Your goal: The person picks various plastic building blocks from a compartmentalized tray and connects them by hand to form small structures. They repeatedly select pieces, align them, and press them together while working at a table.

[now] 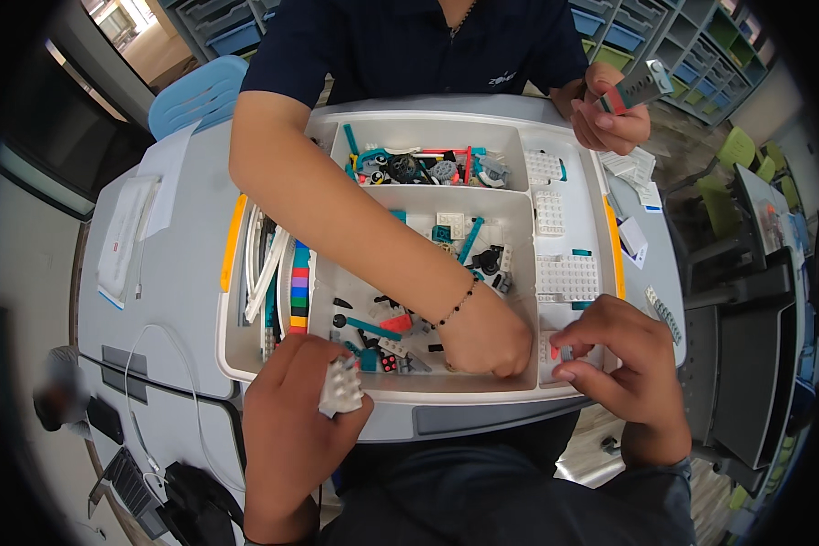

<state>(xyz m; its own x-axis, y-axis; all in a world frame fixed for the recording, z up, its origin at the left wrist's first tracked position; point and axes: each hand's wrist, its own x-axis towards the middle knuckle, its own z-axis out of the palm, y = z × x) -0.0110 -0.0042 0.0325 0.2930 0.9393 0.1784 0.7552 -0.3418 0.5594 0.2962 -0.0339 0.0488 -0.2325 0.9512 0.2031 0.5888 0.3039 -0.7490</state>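
My left hand (291,409) is closed round a white studded building-brick piece (341,388) just off the tray's near-left corner. Above the near-right corner, my right hand (632,359) pinches a small grey and coral-red building piece (560,351) between thumb and forefinger. The white sorting tray (382,395) lies across the table between me and another person. That person's hand (487,338), with a beaded bracelet, reaches down into the middle compartment; its fingertips are hidden. Their other hand (614,123) holds a grey studded beam with a red part (642,88).
Loose parts, including a teal beam (470,240) and a red brick (396,323), lie in the tray. White studded plates (566,278) fill its right side. A white cable (191,364), papers (168,187) and a blue chair (196,96) are at the left.
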